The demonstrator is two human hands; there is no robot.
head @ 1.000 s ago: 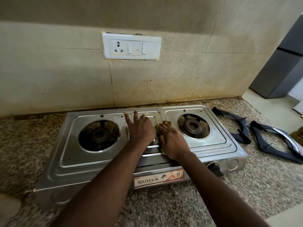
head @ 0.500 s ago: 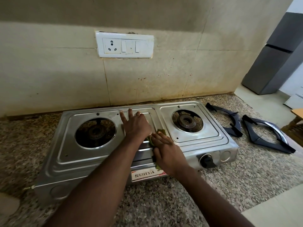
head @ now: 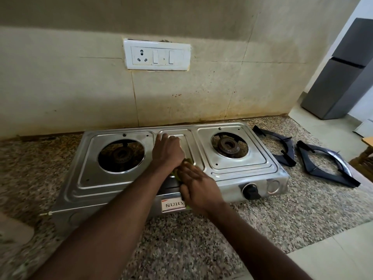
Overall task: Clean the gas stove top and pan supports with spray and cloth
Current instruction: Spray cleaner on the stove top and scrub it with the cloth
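A steel two-burner gas stove (head: 238,168) stands on the granite counter, its burners bare. My left hand (head: 167,152) rests flat on the centre panel between the burners, fingers pointing to the wall. My right hand (head: 196,187) presses a green cloth (head: 175,173) onto the stove's front centre, over the front edge; only slivers of the cloth show beside the hand. Two black pan supports (head: 282,147) (head: 327,164) lie on the counter right of the stove. No spray bottle is in view.
A white switch and socket plate (head: 157,54) sits on the stained wall behind. The granite counter (head: 201,239) ends at the right, with floor and a grey fridge (head: 341,75) beyond. A black knob (head: 250,191) projects from the stove's front right.
My right hand has slid the cloth from the centre panel toward me, down to the stove's front edge over the brand label. My left hand stayed on the centre panel.
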